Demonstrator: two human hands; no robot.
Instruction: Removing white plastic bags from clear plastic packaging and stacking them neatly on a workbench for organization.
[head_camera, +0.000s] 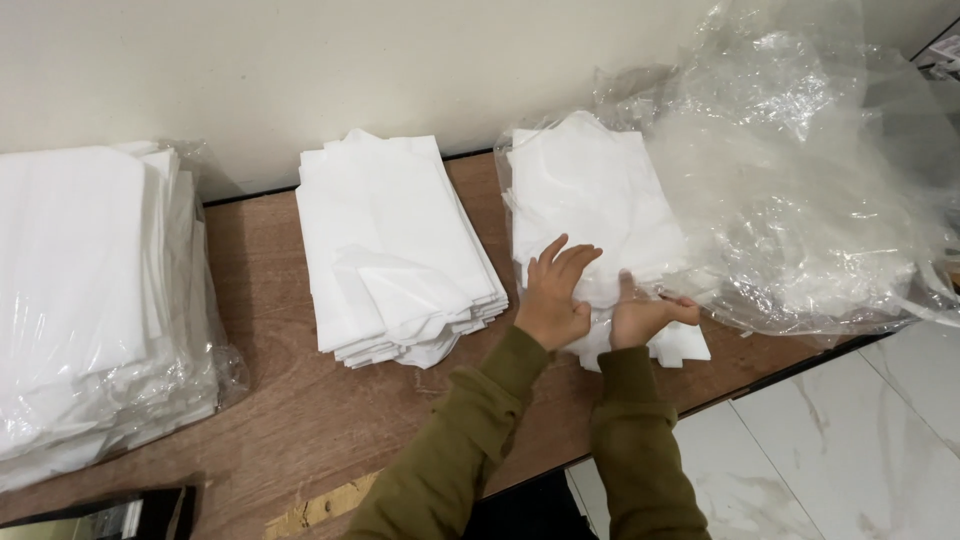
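L hand (553, 297): fingers spread, flat on right stack of white folded cloths (590, 190), gripping nothing.
R hand (645, 312): just beside L, fingers curled at stack's near edge; can't tell if it grips a sheet.
Right stack: far right of wooden worktop (270, 400), partly in loose clear plastic bag (800, 170).
Mid stack (395, 250): bare, left of hands.
Bagged stack (90, 300): far left.
Sleeves: olive green.

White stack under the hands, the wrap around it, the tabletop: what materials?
White stack: looks like thin matte nonwoven or paper sheets, softly creased; cannot tell which. Wrap: clear glossy plastic film, crinkled, with glare. Tabletop: brown wood-grain board, possibly laminate.
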